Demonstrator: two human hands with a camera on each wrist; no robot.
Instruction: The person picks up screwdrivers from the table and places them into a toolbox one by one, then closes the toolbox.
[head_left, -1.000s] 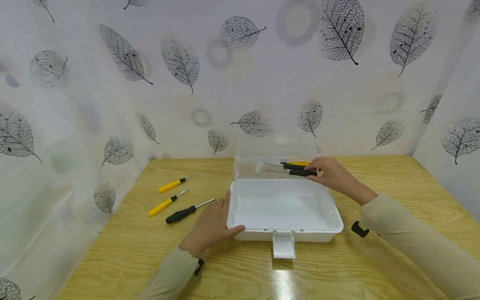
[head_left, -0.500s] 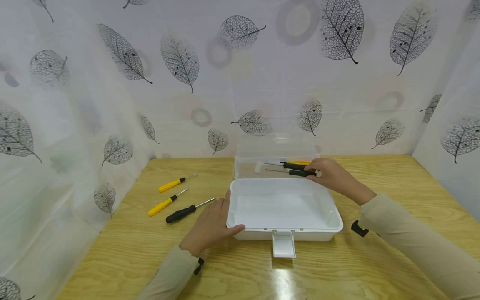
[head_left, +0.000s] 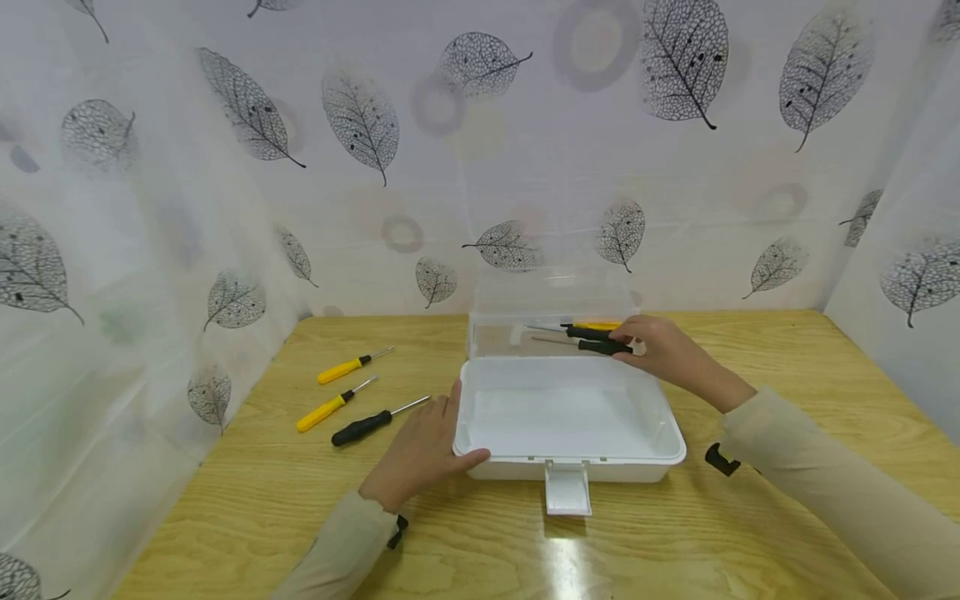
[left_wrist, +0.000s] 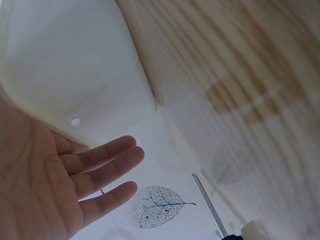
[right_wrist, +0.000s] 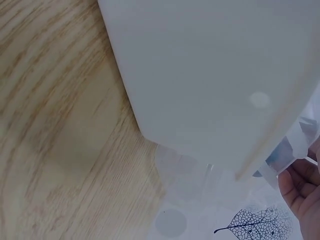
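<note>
A white plastic box (head_left: 502, 470) stands on the table with its clear lid (head_left: 491, 343) folded back behind it. My left hand (head_left: 422, 446) lies against the box's left side, thumb over the front rim; in the left wrist view its fingers (left_wrist: 107, 175) stretch out nearly straight along the wall. At the right end of the lid, my right hand (head_left: 660, 350) pinches the handle end of a black screwdriver (head_left: 600, 347), whose shaft points left. Another black-handled screwdriver (head_left: 585, 333) and a yellow-handled one (head_left: 596, 326) lie just behind it in the lid.
Left of the box lie two yellow screwdrivers (head_left: 341, 372) and a black screwdriver (head_left: 362, 428), its tip close to my left fingers. A white latch (head_left: 567, 492) hangs from the box front. Leaf-printed curtains (head_left: 360, 242) border the back and sides of the wooden table (head_left: 480, 550).
</note>
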